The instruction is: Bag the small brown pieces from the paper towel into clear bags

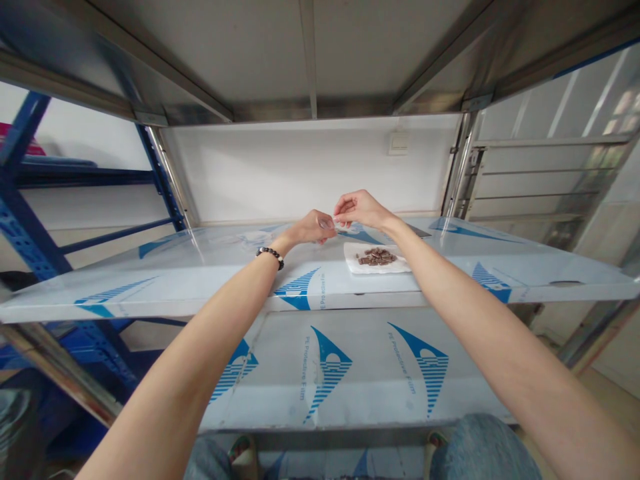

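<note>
Above the film-covered shelf (200, 280), my left hand (313, 229) is closed around a piece of clear plastic (327, 224) that looks like a small bag. My right hand (363, 208) is raised beside it, with thumb and fingertips pinched at the plastic's right edge. Anything small between those fingertips is too fine to make out. In front of my right hand lies a white paper sheet (353, 263) bearing a pile of small dark brown pieces (377, 257). To the left of my left hand, crumpled clear plastic (257, 237) rests on the shelf.
A dark flat object (419, 231) lies partly behind my right forearm. Low overhead hangs a metal shelf (270, 60), with shiny posts (460, 163) at the sides. Blue racking (30, 193) stands to the left. A white wall (300, 167) closes off the back.
</note>
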`<state>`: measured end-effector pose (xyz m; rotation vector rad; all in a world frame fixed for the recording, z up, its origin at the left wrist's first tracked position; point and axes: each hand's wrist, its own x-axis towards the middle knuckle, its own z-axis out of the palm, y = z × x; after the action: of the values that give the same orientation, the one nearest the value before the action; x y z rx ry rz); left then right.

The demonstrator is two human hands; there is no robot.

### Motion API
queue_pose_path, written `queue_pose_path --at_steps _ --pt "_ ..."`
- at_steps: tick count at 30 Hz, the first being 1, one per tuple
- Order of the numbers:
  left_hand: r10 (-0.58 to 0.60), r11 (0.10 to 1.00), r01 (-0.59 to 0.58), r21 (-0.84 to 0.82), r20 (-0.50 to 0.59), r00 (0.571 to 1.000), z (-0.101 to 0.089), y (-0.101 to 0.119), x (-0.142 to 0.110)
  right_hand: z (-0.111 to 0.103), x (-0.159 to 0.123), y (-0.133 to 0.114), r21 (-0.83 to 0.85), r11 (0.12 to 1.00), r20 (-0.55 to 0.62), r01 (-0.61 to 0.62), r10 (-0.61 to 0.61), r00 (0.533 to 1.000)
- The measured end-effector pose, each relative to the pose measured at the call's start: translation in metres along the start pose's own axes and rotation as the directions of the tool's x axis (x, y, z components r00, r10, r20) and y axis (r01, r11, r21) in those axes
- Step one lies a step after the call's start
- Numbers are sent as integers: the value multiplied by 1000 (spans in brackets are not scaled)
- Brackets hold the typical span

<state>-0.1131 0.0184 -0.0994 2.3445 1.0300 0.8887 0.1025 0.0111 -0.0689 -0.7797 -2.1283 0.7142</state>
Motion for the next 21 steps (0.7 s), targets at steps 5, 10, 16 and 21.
queue_pose_path --at_steps 5,10,16,21 --pt "-29 999 30 33 -25 999 1 -2 0 -18 -3 11 -319 936 302 -148 248 920" --pt "-18 999 18 50 -15 1000 1 -5 1 -25 -8 14 -554 792 455 -255 545 704" --pt "-27 998 28 60 -16 1000 1 -9 3 -22 -7 10 -630 746 449 -214 575 683" --pt "-31 998 32 55 -20 999 1 -6 1 -23 -5 10 -616 763 469 -197 556 686"
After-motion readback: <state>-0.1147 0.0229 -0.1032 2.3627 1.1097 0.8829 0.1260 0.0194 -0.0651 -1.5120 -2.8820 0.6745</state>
